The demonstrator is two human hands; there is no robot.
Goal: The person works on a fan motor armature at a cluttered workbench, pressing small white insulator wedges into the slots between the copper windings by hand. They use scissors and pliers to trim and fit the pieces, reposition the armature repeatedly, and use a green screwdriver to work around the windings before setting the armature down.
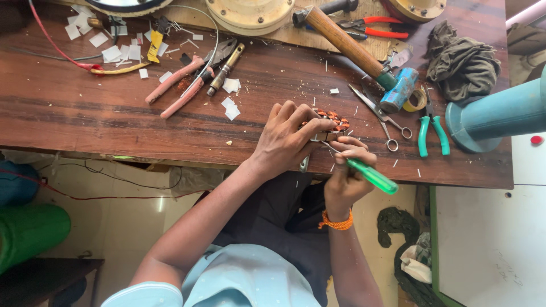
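My left hand (287, 139) grips a small motor stator with copper-orange windings (331, 120) at the near edge of the wooden workbench (85, 111). My right hand (347, 176) holds a screwdriver with a translucent green handle (372, 176); its metal tip points up into the stator. An orange thread band circles my right wrist. Most of the stator is hidden by my left fingers.
Around the bench lie pink-handled pliers (182, 85), scissors (378, 113), green-handled pliers (431, 131), a hammer with a wooden handle and blue head (364, 57), red-handled pliers (372, 25), a dark rag (462, 65), a tape roll (417, 100) and white paper scraps. A teal cylinder (500, 113) stands at right.
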